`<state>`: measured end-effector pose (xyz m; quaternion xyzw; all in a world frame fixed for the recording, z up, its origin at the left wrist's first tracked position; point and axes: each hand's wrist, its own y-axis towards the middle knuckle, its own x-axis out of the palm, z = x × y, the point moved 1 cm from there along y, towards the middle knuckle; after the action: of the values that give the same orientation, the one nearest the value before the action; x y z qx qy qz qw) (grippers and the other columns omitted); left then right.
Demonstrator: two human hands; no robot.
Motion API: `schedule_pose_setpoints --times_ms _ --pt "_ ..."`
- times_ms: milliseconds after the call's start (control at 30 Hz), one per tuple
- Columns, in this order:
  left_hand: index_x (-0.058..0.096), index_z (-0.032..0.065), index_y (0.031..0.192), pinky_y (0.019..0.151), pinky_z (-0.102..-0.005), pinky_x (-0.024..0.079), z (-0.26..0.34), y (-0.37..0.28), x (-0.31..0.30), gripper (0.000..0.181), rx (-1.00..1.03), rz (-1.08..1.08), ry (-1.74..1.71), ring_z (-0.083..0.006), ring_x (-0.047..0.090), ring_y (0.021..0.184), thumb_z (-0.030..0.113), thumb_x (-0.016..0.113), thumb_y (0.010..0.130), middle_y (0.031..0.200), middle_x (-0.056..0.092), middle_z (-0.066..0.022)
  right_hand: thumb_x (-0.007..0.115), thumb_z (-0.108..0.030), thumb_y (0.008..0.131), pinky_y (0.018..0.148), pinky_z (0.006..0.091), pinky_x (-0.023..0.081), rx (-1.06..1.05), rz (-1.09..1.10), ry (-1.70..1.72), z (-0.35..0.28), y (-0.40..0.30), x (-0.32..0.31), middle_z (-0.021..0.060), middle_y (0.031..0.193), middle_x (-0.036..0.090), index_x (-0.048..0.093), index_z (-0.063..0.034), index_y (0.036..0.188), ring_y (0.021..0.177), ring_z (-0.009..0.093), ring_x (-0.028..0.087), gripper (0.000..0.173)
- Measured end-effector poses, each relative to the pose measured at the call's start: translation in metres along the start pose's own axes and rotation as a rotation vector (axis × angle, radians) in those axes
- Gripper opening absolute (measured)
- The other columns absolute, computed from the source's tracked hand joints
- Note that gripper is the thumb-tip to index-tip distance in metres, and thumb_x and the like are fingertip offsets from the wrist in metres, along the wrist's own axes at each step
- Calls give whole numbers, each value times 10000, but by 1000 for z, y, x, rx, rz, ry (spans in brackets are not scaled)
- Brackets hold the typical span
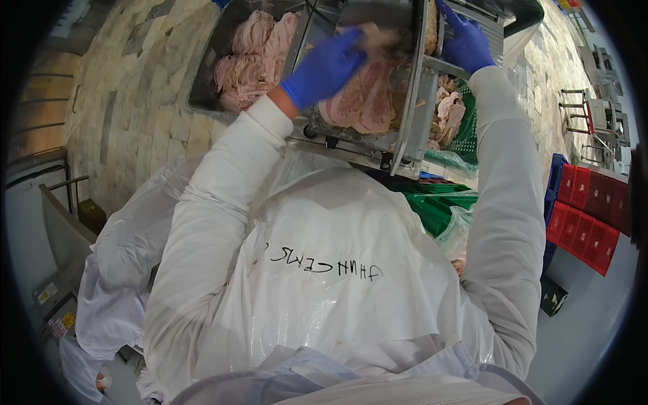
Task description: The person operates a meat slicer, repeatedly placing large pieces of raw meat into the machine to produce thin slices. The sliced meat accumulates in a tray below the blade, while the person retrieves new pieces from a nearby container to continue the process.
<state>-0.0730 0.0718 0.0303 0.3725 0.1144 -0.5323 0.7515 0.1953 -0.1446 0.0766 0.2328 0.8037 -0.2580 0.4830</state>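
Note:
My left hand [329,68], in a blue glove, hovers over the receiving side of a meat slicer [416,101]. Its fingertips meet a blurred slice of meat [377,38]; whether they grip it cannot be made out. Below them, overlapping pink meat slices [359,104] lie flat on the machine's tray. My right hand [466,43], also gloved in blue, is against the ribbed metal carriage [488,33]. Just left of it, a brown-crusted piece of meat [431,28] shows beside the upright metal plate. The ends of the right fingers are partly hidden.
A grey tub [202,86] at the left holds stacked slices [255,61]. Meat scraps [448,114] lie in a green crate [464,126] under the carriage. Red crates [582,238] stand at the right. Another person in white [114,298] is close on my left.

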Motion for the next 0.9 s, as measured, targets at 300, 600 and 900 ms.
schedule_pose_setpoints --times_ms 300,600,900 --pt "664 85 1235 1113 -479 423 33 -65 17 388 336 -423 296 -330 506 1398 186 718 865 1444 599 -138 693 -94 747 939 513 555 -141 395 -367 -47 -114 30 142 1187 681 369 -349 1613 1095 360 651 959" --pt "647 56 1288 1039 -431 496 53 -49 9 443 119 -241 92 -338 644 1220 269 735 910 1270 695 -149 686 -66 631 835 485 544 -174 387 -264 -102 -207 55 136 1151 663 403 -147 1604 980 380 627 1017" --pt "615 68 1343 1004 -402 526 33 23 41 467 -85 71 -184 -310 679 1169 309 725 958 1244 709 -156 714 -52 625 829 499 527 -77 366 -304 -103 -189 51 130 1183 662 412 -118 1593 1019 386 628 1017"
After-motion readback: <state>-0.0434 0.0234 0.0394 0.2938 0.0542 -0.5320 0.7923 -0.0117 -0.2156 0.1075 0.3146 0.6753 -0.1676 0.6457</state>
